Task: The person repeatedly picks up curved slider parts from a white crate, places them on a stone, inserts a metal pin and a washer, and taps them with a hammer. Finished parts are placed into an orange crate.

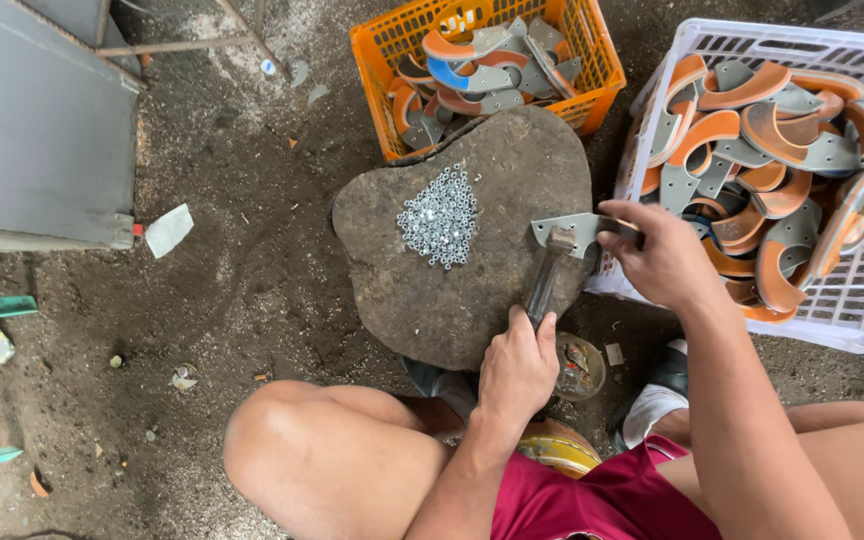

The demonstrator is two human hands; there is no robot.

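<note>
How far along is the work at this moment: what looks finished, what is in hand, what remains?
Which crate holds finished pieces cannot be told. In hand: the right hand pins a grey metal plate on the flat stone, while the left hand holds a hammer, its head at the plate. Left: a pile of small silver nuts on the stone, and many curved orange-and-grey pieces in the white crate and orange crate.

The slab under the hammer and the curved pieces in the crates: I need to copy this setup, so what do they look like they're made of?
The slab looks like rough grey stone, matte and uneven. The curved pieces seem to be dull grey sheet metal with an orange lining, possibly rubber or plastic. The small parts shine like plated steel.
</note>
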